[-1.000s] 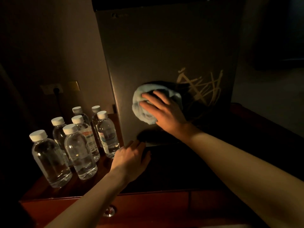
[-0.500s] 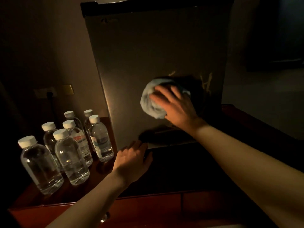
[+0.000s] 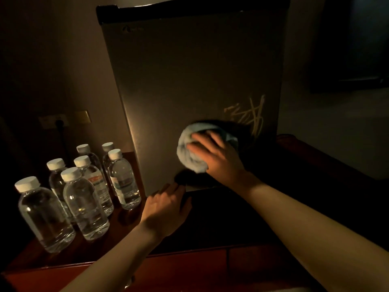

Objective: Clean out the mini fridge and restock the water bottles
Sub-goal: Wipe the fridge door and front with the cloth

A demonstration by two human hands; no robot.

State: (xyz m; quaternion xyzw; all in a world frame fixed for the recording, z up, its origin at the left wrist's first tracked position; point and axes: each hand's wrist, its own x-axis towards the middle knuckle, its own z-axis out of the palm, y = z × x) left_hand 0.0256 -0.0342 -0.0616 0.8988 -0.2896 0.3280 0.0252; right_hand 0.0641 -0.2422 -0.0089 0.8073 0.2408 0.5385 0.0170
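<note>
My right hand [image 3: 219,157] presses a bunched cloth [image 3: 190,153] flat-fingered against the shut fridge door [image 3: 189,81]; left hand [image 3: 166,209] rests open at its base. Scribble [image 3: 248,116] remains; bottles [image 3: 84,186] beside it unstocked.

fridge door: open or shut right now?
Shut. The mini fridge shows only its flat closed front; no interior visible. The right hand presses a bunched cloth against it.

Dark red wooden cabinet top [image 3: 315,157]: mini fridge [image 3: 189,81] frame center, seven water bottles [image 3: 84,199] lower left.
</note>
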